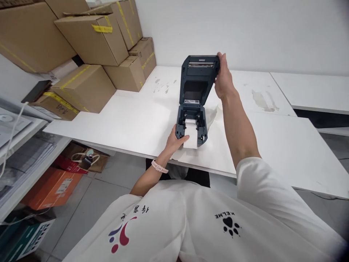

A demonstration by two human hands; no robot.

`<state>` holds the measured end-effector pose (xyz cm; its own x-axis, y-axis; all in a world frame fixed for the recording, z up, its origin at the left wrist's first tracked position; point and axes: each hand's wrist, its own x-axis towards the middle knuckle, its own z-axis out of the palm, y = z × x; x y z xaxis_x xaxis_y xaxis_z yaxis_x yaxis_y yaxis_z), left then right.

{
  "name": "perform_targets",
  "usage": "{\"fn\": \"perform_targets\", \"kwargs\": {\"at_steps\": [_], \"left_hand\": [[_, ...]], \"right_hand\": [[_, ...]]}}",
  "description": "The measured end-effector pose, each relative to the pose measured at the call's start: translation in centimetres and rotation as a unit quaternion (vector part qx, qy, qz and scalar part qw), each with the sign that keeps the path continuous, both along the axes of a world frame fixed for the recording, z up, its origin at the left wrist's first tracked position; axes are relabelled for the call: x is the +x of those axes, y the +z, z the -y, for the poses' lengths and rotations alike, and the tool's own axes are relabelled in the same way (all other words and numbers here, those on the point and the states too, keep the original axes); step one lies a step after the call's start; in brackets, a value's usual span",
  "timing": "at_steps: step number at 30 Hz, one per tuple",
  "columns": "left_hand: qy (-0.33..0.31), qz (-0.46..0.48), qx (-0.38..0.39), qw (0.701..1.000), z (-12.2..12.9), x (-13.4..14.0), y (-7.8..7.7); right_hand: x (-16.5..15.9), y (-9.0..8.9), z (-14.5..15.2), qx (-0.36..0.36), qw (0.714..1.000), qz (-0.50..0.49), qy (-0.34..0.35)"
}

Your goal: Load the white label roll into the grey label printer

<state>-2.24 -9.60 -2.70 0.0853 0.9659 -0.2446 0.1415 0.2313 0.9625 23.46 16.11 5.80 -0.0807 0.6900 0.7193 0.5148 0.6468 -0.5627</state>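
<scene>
Directions are taken from the wearer, 12 o'clock being straight ahead. Nearest is the wearer's white shirt (188, 207); beyond it, toward 12, a white table (131, 120) bears a dark printer (192, 103) with its lid up.

The left hand (173, 142) is at the 7 o'clock corner of the printer's base (191, 113). Its thumb extends across the front edge to a white paper strip (191, 138); the other fingers are hidden beside the casing, so whether they are closed cannot be determined. The strip runs down the middle of the base and overhangs its front. It appears thin and limp, likely to crease or tear if pulled askew; it is best pinched flat near its free end.

The base looks rigid and moderately heavy, its smooth casing perhaps a little slippery; it is best steadied by its outer side walls. A pale loose strip (214, 117) lies just beside it, toward 1 o'clock.

Farther on, the right hand (225, 82) grips the lid (196, 78) at its upper right corner, fingers curled around the edge. The lid seems stiff but hinge-dependent: hold the rim, keeping off the bright metal bar (201, 64) inside, judged the most fragile part.

Cartons (122, 72) are stacked toward 11 o'clock; a white wall (231, 32) stands behind.
</scene>
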Motion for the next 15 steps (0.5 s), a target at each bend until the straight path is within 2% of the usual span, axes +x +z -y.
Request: {"fn": "perform_targets", "kwargs": {"at_steps": [1,3,5,7,9,11,13,15], "left_hand": [[-0.009,0.005,0.000,1.000,-0.1,-0.2,0.0],[-0.028,0.032,0.000,0.999,-0.4,-0.9,-0.2],[-0.025,0.073,-0.008,0.997,-0.9,-1.8,-0.4],[0.001,0.097,-0.018,0.995,-1.5,-2.5,-0.4],[0.024,0.095,-0.010,0.995,-2.0,-2.7,0.1],[0.034,0.078,0.009,0.996,-2.4,-2.2,0.9],[0.027,0.068,0.020,0.997,-2.5,-1.2,1.7],[0.005,0.079,0.027,0.997,-2.2,-0.1,2.2]], "right_hand": [[0.0,0.5,-0.6,-0.052,0.998,-0.023,0.013],[-0.3,1.0,1.1,-0.123,0.989,-0.081,0.023],[-1.0,0.5,5.9,-0.091,0.989,-0.112,0.022],[-2.1,-0.8,12.2,-0.050,0.994,-0.093,0.013],[-3.6,-2.5,18.5,-0.071,0.996,-0.050,-0.021],[-5.0,-4.2,23.2,-0.092,0.995,0.004,-0.028],[-6.2,-5.8,26.0,-0.099,0.992,0.066,-0.042],[-6.8,-7.1,27.1,-0.097,0.985,0.122,-0.070]]}}
